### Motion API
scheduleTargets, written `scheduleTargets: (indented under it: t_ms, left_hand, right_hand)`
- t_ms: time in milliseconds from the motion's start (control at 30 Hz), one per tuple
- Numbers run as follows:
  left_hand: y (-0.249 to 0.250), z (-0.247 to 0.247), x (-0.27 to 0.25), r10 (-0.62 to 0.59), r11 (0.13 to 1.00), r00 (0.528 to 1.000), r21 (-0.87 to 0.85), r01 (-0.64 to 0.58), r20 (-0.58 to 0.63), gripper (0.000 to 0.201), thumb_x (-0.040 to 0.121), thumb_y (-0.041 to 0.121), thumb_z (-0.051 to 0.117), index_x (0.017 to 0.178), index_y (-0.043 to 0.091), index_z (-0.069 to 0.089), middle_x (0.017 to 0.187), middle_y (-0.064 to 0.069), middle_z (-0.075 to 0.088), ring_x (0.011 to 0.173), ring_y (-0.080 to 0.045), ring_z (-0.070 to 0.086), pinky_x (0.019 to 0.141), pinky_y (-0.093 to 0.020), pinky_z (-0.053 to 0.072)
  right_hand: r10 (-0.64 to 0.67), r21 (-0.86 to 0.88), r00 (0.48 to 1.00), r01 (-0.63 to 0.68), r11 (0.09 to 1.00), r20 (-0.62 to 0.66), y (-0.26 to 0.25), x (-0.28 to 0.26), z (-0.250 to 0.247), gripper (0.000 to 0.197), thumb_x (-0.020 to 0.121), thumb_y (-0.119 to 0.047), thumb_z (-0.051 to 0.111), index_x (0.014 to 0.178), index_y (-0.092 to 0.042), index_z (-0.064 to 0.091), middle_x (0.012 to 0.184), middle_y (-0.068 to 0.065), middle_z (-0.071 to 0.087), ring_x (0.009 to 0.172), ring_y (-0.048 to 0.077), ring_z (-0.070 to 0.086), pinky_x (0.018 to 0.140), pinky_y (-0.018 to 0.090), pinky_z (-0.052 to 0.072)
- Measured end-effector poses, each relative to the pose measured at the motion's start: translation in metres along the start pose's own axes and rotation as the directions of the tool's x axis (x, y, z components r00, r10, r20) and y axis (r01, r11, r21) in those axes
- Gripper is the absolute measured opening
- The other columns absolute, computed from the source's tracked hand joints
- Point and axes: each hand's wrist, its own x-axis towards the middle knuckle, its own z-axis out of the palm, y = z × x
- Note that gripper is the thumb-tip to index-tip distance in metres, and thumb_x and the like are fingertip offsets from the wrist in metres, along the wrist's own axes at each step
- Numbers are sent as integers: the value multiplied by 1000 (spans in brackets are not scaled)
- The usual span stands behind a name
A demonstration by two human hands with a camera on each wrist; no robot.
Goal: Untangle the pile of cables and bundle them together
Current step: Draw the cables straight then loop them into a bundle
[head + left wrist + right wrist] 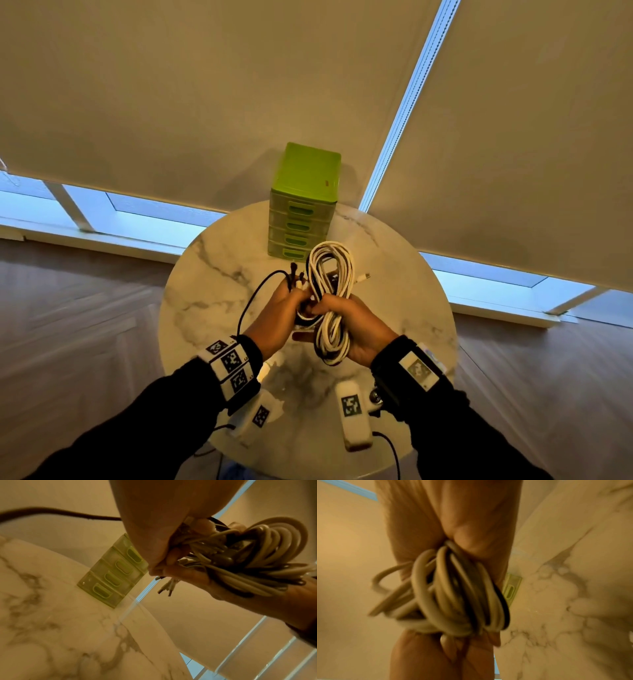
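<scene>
Both hands hold the cables point(330, 301) above the round marble table point(205, 301), in front of the green drawer box point(305, 202). The right hand point(356, 329) grips the coiled middle. The left hand point(277, 315) clutches loose plug ends, one black cable point(253, 298) looping out.

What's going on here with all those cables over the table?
A person is gathering a coiled bundle of white and black cables above the round marble table. The right hand grips the coil around its middle, while the left hand holds the loose cable ends beside it. One thin black cable loops out to the left. A green plastic mini drawer unit stands behind, untouched.
</scene>
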Motion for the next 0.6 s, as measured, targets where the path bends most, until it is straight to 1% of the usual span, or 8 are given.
scheduleTargets:
  t_ms: [133,200,267,333,400,467,500,600]
  left_hand:
    - [-5,1,-3,11,985,991,168,-33,131,22,108,14,37,123,29,45,118,10,59,106,7,58,89,-12,48]
    - [-8,0,-3,26,969,991,241,-57,127,21,106,32,44,127,36,45,121,9,60,115,0,59,95,-22,50]
    - [-22,-8,5,50,907,991,410,-96,122,43,93,62,48,131,44,43,130,-2,56,126,-20,54,104,-48,48]
    - [-24,-11,9,43,865,988,489,-111,147,53,83,70,39,124,37,46,126,-7,51,123,-28,50,105,-55,45]
    - [-14,-8,8,15,781,989,616,-101,144,60,81,66,23,118,24,43,121,-7,45,119,-26,43,108,-47,37]
    - [-8,-9,9,17,630,981,759,-163,196,53,86,49,18,121,17,42,122,-6,40,116,-26,37,108,-44,30]
    - [-5,-12,9,28,605,979,776,-179,203,51,90,44,19,121,15,45,123,-8,41,114,-26,38,107,-46,31]
    - [-3,-21,17,119,665,963,700,-259,243,39,102,34,28,105,13,61,113,-10,56,104,-24,50,94,-45,43]
  right_hand:
    - [97,-54,990,-92,994,104,-2,-1,-2,34,86,15,53,116,0,64,108,30,62,97,42,65,95,58,53]
    - [101,-74,988,-93,993,115,-2,1,-4,33,86,17,53,109,-3,66,104,29,63,92,39,67,85,49,60]
    - [123,-103,985,-111,988,117,-4,2,-8,29,87,17,53,102,-4,65,94,24,64,82,31,69,72,38,61]
    - [147,-111,980,-133,985,131,-5,4,-11,26,85,15,55,99,-4,65,92,22,63,79,29,69,72,36,61]
    - [158,-120,978,-142,983,135,-5,5,-13,24,83,14,57,99,-2,65,92,23,63,80,29,68,78,37,59]
    - [130,-152,986,-113,982,108,-4,6,-16,22,84,17,55,96,1,64,86,20,65,76,26,67,72,33,59]
    - [108,-164,990,-92,982,93,-4,6,-17,22,82,17,56,96,2,64,85,20,65,74,26,67,69,32,58]
    - [42,-130,998,-34,991,55,-2,8,-25,29,75,14,61,100,1,67,90,22,64,77,28,65,69,35,56]
